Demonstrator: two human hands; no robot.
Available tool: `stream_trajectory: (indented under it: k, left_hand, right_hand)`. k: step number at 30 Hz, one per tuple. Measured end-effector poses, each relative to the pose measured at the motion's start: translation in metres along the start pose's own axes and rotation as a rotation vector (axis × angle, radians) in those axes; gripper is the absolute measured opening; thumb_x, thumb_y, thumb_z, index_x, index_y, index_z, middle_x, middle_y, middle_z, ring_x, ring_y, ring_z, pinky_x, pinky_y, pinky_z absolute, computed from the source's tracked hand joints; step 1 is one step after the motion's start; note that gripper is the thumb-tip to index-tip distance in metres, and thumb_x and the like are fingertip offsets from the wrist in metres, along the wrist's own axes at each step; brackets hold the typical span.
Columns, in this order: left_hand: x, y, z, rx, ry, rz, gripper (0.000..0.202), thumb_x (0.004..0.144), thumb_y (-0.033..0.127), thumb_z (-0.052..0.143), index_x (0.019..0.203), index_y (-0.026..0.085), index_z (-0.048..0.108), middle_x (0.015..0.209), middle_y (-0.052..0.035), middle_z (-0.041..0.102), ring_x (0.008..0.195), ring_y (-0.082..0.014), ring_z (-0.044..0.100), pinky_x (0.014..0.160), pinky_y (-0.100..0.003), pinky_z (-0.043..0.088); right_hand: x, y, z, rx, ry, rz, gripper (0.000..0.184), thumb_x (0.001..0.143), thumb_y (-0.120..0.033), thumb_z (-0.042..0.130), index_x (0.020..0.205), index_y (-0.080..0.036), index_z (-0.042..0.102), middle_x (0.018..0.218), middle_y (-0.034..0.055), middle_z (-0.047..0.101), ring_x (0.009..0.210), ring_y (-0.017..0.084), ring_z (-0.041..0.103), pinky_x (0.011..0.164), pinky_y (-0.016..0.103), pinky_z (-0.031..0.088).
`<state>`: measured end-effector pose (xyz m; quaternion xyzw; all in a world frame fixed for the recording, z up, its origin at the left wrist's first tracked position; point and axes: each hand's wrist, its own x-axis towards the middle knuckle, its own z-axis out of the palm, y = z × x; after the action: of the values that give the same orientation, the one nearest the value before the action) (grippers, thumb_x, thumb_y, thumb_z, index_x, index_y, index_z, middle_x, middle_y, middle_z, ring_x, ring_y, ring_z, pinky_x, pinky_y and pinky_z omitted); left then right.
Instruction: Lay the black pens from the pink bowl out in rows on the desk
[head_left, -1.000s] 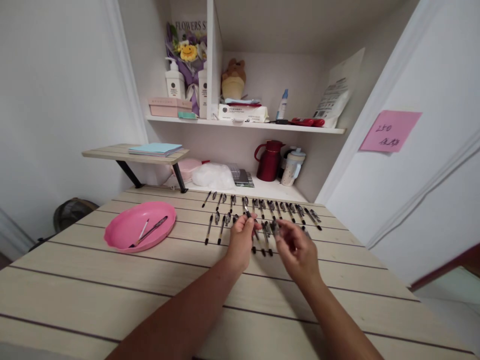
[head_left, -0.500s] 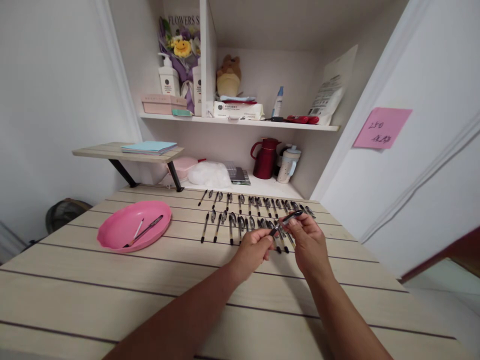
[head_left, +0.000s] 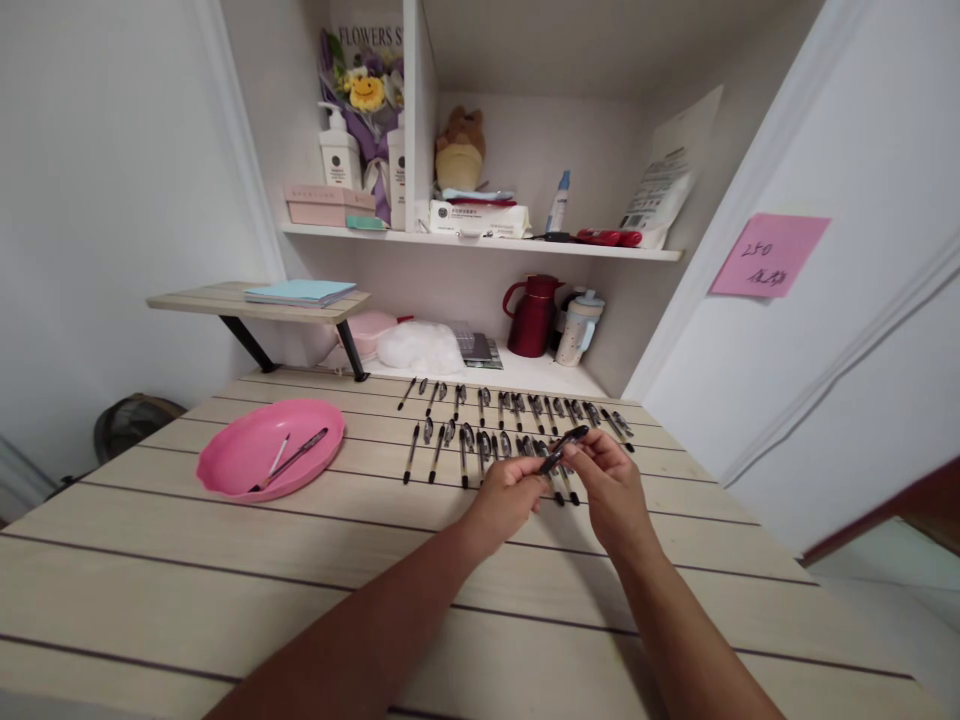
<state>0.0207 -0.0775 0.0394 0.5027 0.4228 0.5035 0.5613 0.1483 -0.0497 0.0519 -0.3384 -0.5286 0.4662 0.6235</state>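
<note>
In the middle of the table my left hand (head_left: 512,490) is closed, pinching the lower end of a black pen (head_left: 553,459). My right hand (head_left: 609,482) is closed too, its thumb and fingers on the dark pen cap (head_left: 576,435) at the upper end. The two pieces now meet in one slanted line between the hands. Behind and under the hands lie two rows of black pens (head_left: 463,455), with small dark caps (head_left: 428,430) beside many of them. The hands partly hide the near row's right end.
To the left a pink tray (head_left: 212,450) holds a black pen (head_left: 296,460) and a thin white stick (head_left: 279,453). A small raised shelf (head_left: 187,300) stands behind it. A red jug (head_left: 531,318) and a pale cup (head_left: 576,332) stand at the back.
The gap with the silvery tip between the two pieces has closed. My right hand has drawn slightly left, bringing the cap onto the pen; my left hand has hardly moved.
</note>
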Motion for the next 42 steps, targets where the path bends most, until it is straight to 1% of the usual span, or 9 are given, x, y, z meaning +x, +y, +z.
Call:
stream_trajectory:
  k: [4, 8, 13, 23, 30, 34, 37, 39, 42]
  left_hand:
    - [0.000, 0.002, -0.001, -0.104, -0.028, 0.013, 0.025, 0.060, 0.012, 0.052, 0.080, 0.015, 0.066, 0.070, 0.0001, 0.058, 0.055, -0.0074, 0.050, 0.053, -0.020, 0.037]
    - [-0.002, 0.003, -0.002, -0.086, -0.040, -0.010, 0.021, 0.065, 0.018, 0.055, 0.082, 0.013, 0.065, 0.071, -0.0028, 0.061, 0.059, -0.0100, 0.056, 0.063, -0.025, 0.043]
    - [-0.002, 0.001, -0.007, 0.026, -0.039, -0.111, 0.019, 0.068, 0.025, 0.055, 0.081, 0.013, 0.062, 0.066, -0.0034, 0.062, 0.050, -0.0080, 0.053, 0.050, -0.020, 0.037]
    - [-0.004, 0.003, 0.001, -0.001, 0.089, 0.022, 0.016, 0.066, 0.025, 0.058, 0.076, 0.012, 0.061, 0.060, 0.0001, 0.059, 0.043, -0.0046, 0.043, 0.042, -0.018, 0.030]
    - [-0.004, 0.003, 0.000, -0.075, 0.005, -0.005, 0.019, 0.068, 0.028, 0.059, 0.079, 0.012, 0.060, 0.061, 0.0002, 0.059, 0.043, -0.0039, 0.044, 0.041, -0.017, 0.027]
    - [-0.003, 0.002, -0.001, -0.104, 0.019, -0.007, 0.020, 0.067, 0.028, 0.060, 0.080, 0.012, 0.061, 0.061, 0.0004, 0.059, 0.042, -0.0036, 0.044, 0.041, -0.017, 0.027]
    - [-0.003, 0.001, -0.003, -0.139, -0.019, -0.017, 0.021, 0.067, 0.029, 0.061, 0.077, 0.011, 0.061, 0.060, 0.0000, 0.059, 0.042, -0.0037, 0.044, 0.041, -0.018, 0.027]
    - [-0.003, 0.001, -0.003, -0.167, -0.060, -0.027, 0.022, 0.067, 0.031, 0.062, 0.077, 0.011, 0.061, 0.059, -0.0003, 0.060, 0.042, -0.0038, 0.044, 0.041, -0.018, 0.027]
    - [-0.004, 0.000, -0.003, -0.206, -0.115, -0.046, 0.024, 0.067, 0.032, 0.063, 0.078, 0.011, 0.061, 0.060, -0.0006, 0.060, 0.041, -0.0038, 0.044, 0.040, -0.018, 0.027]
  right_hand:
    - [0.003, 0.003, -0.003, 0.003, 0.025, 0.018, 0.020, 0.065, -0.030, 0.069, 0.075, -0.021, 0.054, 0.066, -0.0034, 0.055, 0.060, 0.010, 0.049, 0.059, 0.024, 0.039]
    - [0.006, 0.003, -0.007, 0.011, 0.042, 0.037, 0.022, 0.064, -0.031, 0.070, 0.075, -0.021, 0.054, 0.068, -0.0025, 0.058, 0.061, 0.011, 0.051, 0.060, 0.025, 0.040]
    - [0.007, 0.005, -0.008, 0.016, 0.047, 0.037, 0.025, 0.061, -0.032, 0.072, 0.074, -0.020, 0.054, 0.064, -0.0032, 0.057, 0.058, 0.010, 0.051, 0.057, 0.024, 0.041]
    - [0.004, 0.009, -0.004, 0.070, -0.045, 0.093, 0.022, 0.063, -0.031, 0.073, 0.074, -0.020, 0.057, 0.065, -0.0031, 0.061, 0.060, 0.010, 0.053, 0.061, 0.023, 0.042]
    - [0.000, 0.001, -0.007, 0.149, -0.273, 0.255, 0.036, 0.071, -0.042, 0.064, 0.098, -0.019, 0.064, 0.093, 0.0074, 0.067, 0.078, 0.019, 0.061, 0.074, 0.033, 0.045]
    - [-0.001, 0.001, -0.006, 0.107, -0.254, 0.243, 0.038, 0.069, -0.039, 0.067, 0.100, -0.017, 0.064, 0.098, 0.0095, 0.067, 0.084, 0.021, 0.061, 0.077, 0.035, 0.045]
    - [0.000, 0.000, -0.007, 0.190, -0.241, 0.210, 0.040, 0.072, -0.039, 0.064, 0.107, -0.021, 0.060, 0.103, 0.0095, 0.066, 0.093, 0.022, 0.059, 0.079, 0.035, 0.046]
    - [0.002, 0.000, -0.009, 0.242, -0.251, 0.198, 0.038, 0.072, -0.037, 0.064, 0.106, -0.022, 0.060, 0.103, 0.0087, 0.066, 0.090, 0.020, 0.060, 0.074, 0.033, 0.047]
    - [0.003, 0.002, -0.012, 0.273, -0.275, 0.200, 0.030, 0.070, -0.033, 0.067, 0.098, -0.022, 0.062, 0.093, 0.0062, 0.067, 0.072, 0.016, 0.060, 0.063, 0.028, 0.047]
